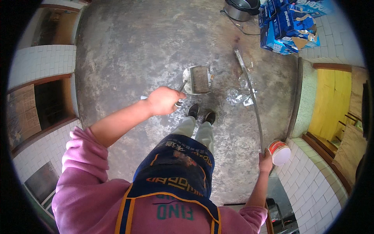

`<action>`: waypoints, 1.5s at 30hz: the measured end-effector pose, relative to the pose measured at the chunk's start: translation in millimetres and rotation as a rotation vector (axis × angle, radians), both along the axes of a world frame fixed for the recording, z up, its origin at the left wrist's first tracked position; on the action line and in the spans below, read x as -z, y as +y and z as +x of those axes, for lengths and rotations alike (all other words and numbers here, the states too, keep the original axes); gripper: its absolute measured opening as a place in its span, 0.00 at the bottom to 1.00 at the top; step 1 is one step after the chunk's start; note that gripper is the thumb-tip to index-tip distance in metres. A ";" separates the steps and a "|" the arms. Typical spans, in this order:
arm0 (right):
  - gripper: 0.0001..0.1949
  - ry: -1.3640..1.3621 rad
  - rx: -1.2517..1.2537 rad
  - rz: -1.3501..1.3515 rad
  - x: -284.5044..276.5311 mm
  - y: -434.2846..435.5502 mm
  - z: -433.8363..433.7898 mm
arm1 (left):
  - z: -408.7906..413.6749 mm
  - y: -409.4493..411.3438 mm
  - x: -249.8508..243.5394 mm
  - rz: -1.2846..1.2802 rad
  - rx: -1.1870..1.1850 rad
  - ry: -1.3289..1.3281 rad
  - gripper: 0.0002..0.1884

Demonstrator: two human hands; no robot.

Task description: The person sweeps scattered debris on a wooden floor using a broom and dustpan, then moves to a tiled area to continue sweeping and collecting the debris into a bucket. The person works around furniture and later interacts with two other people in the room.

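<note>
My left hand [164, 100] is closed around the upright handle of a long-handled dustpan [187, 84]. The pan has a comb of teeth along its inside and rests on the concrete floor ahead of my shoes. Out to the right, my right hand [265, 161] grips a long pole [253, 96]. Its far end looks pale and slim; whether a broom head is fixed there I cannot tell. Beside the pole lies crumpled clear plastic and foil-like litter [241, 96], with a few small scraps near it.
Torn blue cardboard boxes [287, 29] are stacked at the upper right. Close by stands an electric cooker pot [242, 10] with its cord on the floor. A red-and-white bucket [280, 152] sits by my right hand, against the tiled wall [306, 172]. Open cabinet recesses [54, 101] line the left wall.
</note>
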State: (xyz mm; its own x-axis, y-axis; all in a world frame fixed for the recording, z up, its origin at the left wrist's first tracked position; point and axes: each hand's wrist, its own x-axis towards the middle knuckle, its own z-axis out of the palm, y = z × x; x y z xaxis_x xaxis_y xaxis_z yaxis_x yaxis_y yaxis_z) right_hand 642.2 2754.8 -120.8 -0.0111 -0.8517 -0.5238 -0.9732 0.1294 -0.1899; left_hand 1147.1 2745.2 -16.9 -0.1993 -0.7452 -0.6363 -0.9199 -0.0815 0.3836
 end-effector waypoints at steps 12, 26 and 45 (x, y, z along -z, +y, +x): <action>0.18 0.202 0.108 0.082 56.3 -74.4 -2.8 | -73.9 -50.5 32.1 -0.073 -0.003 0.049 0.16; 0.24 -0.341 0.001 0.171 77.5 83.3 44.4 | -102.9 -67.9 37.5 -0.046 0.026 -0.002 0.24; 0.07 -0.261 -0.269 0.042 123.0 104.3 -45.7 | -100.6 -22.7 20.0 -0.038 0.272 -0.023 0.21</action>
State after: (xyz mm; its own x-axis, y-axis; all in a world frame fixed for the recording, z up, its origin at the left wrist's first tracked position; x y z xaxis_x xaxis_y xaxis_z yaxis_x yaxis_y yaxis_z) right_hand 596.5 2859.1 -243.8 0.3487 -0.7838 -0.5138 -0.8931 -0.1117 -0.4358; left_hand 1046.5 2722.6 -36.9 -0.3816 -0.6895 -0.6156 -0.9144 0.1841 0.3606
